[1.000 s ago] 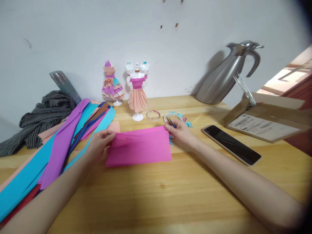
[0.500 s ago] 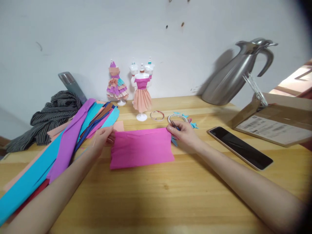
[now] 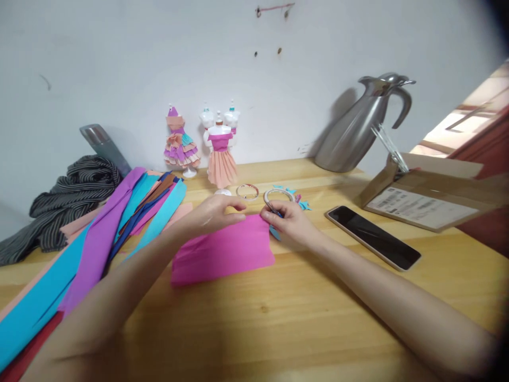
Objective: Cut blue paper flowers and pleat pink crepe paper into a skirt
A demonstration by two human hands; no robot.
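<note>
A rectangle of magenta crepe paper lies in front of me at the middle of the table. My right hand pinches its upper right corner. Tucked in the same hand is a slim dark-blue tool with a thin metal end; my fingers hide most of it. My left hand hovers over the paper's upper edge, holding nothing, thumb and fingers apart. Just beyond the right hand is a white tape roll with light-blue scraps beside it. A blue piece shows under that hand.
Small dress forms wear a pink-and-peach dress and a ruffled dress at the back. Paper strips and a striped cloth lie left. Rightward are a phone, an opened cardboard box and a steel jug.
My left hand has let go of the paper's upper left corner and moved right, above its top edge. My right hand keeps its pinch. The whole view has shifted slightly.
</note>
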